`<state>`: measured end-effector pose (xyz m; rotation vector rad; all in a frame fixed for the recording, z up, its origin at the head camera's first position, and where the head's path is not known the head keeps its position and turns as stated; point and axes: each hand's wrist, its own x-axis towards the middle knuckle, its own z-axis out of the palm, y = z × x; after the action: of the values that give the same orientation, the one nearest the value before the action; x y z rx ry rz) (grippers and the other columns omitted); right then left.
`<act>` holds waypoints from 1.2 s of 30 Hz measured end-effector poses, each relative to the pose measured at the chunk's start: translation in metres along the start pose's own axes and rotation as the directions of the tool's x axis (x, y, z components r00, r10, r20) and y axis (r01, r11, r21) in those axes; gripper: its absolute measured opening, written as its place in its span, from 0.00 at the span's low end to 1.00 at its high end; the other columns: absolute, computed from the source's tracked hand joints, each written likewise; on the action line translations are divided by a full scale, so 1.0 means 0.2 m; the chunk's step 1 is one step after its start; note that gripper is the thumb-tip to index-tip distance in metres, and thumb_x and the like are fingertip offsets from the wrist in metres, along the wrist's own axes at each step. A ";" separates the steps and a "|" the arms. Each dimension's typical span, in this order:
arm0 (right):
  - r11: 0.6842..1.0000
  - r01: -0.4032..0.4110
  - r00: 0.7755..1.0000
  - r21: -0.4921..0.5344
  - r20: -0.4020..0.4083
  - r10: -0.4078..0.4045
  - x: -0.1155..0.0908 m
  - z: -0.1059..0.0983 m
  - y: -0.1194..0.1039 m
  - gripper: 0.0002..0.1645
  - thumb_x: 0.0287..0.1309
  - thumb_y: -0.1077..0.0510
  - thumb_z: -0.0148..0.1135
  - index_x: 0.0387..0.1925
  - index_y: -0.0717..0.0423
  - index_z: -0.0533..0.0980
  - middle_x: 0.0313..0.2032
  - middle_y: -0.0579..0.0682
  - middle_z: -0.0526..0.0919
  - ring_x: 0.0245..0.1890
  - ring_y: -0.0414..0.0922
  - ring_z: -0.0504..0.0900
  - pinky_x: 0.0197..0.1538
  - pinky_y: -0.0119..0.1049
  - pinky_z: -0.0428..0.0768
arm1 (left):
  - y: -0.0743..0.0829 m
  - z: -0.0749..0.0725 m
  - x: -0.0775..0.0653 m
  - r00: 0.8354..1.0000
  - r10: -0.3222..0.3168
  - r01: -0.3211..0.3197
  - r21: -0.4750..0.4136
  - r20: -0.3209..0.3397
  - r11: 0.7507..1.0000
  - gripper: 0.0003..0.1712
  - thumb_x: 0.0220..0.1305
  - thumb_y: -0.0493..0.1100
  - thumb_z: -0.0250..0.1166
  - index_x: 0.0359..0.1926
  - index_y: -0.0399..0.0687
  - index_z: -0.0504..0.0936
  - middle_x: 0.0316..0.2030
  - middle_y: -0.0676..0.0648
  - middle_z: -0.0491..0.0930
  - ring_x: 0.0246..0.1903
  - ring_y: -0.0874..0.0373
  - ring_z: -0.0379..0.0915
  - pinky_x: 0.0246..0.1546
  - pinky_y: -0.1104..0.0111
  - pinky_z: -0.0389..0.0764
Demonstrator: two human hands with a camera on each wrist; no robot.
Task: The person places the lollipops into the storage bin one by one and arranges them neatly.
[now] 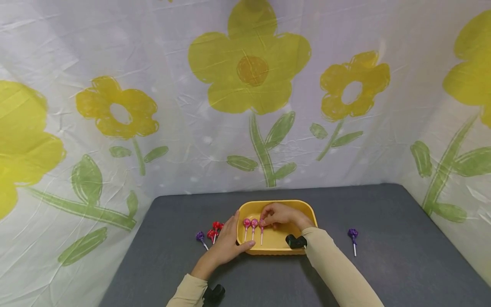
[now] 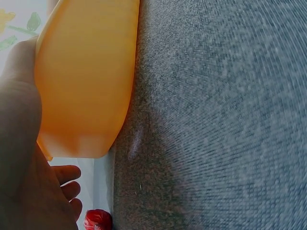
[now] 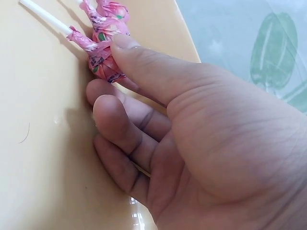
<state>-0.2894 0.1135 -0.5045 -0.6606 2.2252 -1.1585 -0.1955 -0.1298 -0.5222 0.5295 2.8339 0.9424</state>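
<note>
Inside a yellow plastic tray (image 1: pixel 278 250), my right hand (image 1: pixel 281 214) pinches the head of a pink-wrapped lollipop (image 3: pixel 102 62) between thumb and fingers. That lollipop lies at the right end of a row, its white stick toward me. Beside it are two more pink lollipops, a middle one (image 1: pixel 254 223) and a left one (image 1: pixel 246 223). My left hand (image 1: pixel 226 244) rests against the tray's near left corner, fingers extended along the left wall and thumb over the near rim. In the left wrist view, the tray's outer wall (image 2: pixel 88 81) stands beside that hand.
Left of the tray, partly behind my left hand, lie several red lollipops (image 1: pixel 211 234) and a purple lollipop (image 1: pixel 200 236). Another purple lollipop (image 1: pixel 353 234) lies on the dark grey table (image 1: pixel 387 264) at the right. A flower-printed curtain (image 1: pixel 176 140) hangs behind the table and along its sides.
</note>
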 end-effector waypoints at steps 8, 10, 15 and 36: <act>1.000 0.000 1.000 0.000 0.004 0.000 0.00 0.00 0.00 0.10 0.63 0.58 0.65 0.42 0.61 0.81 0.29 0.51 0.83 0.20 0.39 0.74 0.27 0.28 0.76 | 0.00 0.00 0.00 1.000 -0.021 0.021 -0.003 0.001 1.000 0.65 0.59 0.71 0.63 0.79 0.47 0.35 0.78 0.36 0.49 0.77 0.38 0.42 0.73 0.39 0.53; 1.000 -0.003 1.000 0.002 0.008 0.003 0.00 0.00 0.00 0.11 0.63 0.58 0.65 0.42 0.61 0.81 0.30 0.51 0.83 0.20 0.39 0.74 0.27 0.28 0.76 | 0.00 0.00 0.00 1.000 -0.023 0.023 -0.004 0.002 1.000 0.65 0.59 0.71 0.63 0.79 0.47 0.35 0.77 0.36 0.49 0.77 0.38 0.42 0.73 0.39 0.53; 1.000 0.001 1.000 0.004 0.003 -0.001 0.01 0.00 0.01 0.10 0.63 0.58 0.65 0.42 0.62 0.80 0.30 0.52 0.83 0.20 0.39 0.73 0.27 0.28 0.75 | 0.00 0.00 0.00 1.000 -0.019 0.019 -0.005 0.000 1.000 0.65 0.59 0.71 0.63 0.79 0.47 0.35 0.78 0.36 0.48 0.77 0.38 0.42 0.73 0.39 0.52; 1.000 -0.014 1.000 0.007 -0.008 0.014 0.00 0.00 0.00 0.10 0.63 0.58 0.65 0.43 0.60 0.81 0.30 0.50 0.83 0.20 0.39 0.74 0.27 0.28 0.76 | 0.00 0.00 0.00 1.000 -0.008 0.008 -0.004 0.000 1.000 0.65 0.59 0.70 0.63 0.79 0.46 0.35 0.78 0.37 0.48 0.77 0.38 0.42 0.73 0.39 0.53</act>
<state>-0.2896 0.1126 -0.5049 -0.6371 2.2280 -1.1633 -0.1956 -0.1301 -0.5213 0.5173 2.8317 0.9458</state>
